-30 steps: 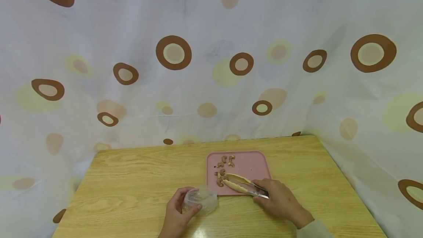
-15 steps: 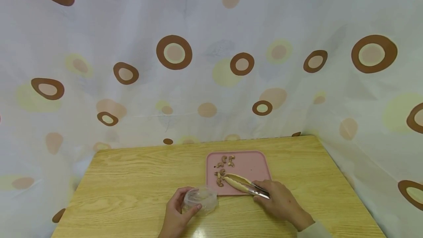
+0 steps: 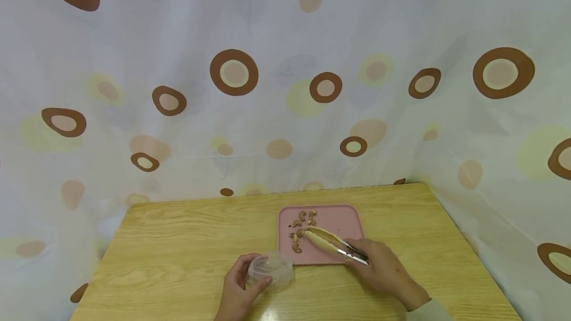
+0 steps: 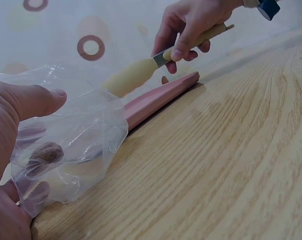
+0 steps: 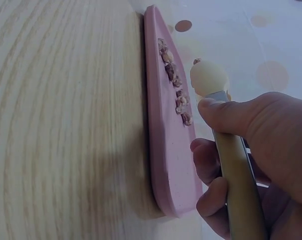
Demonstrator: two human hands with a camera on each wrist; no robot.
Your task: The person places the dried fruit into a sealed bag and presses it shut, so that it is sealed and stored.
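Note:
My left hand (image 3: 241, 286) holds a clear plastic bag (image 3: 274, 271) by its side, thumb over the rim, left of the tray's near corner. Inside the bag, a brown nut (image 4: 46, 152) shows through the film in the left wrist view. My right hand (image 3: 379, 269) grips metal tongs (image 3: 325, 240) with cream-coloured heads, raised over the pink tray (image 3: 339, 222). A small brown piece (image 5: 197, 61) shows at the tongs' tip in the right wrist view, likely a cashew. Several skin-on cashews (image 3: 296, 247) lie along the tray's left part.
The wood-grain table (image 3: 178, 251) carries the tray and bag. A patterned curtain (image 3: 267, 113) with brown and yellow circles hangs behind the table and along its right side. Small dark crumbs lie on the tray.
The tongs' tips have come closer together, then the tongs have lifted slightly up and away from the cashews. One cashew near their tips has left its spot. My left hand and bag stay still.

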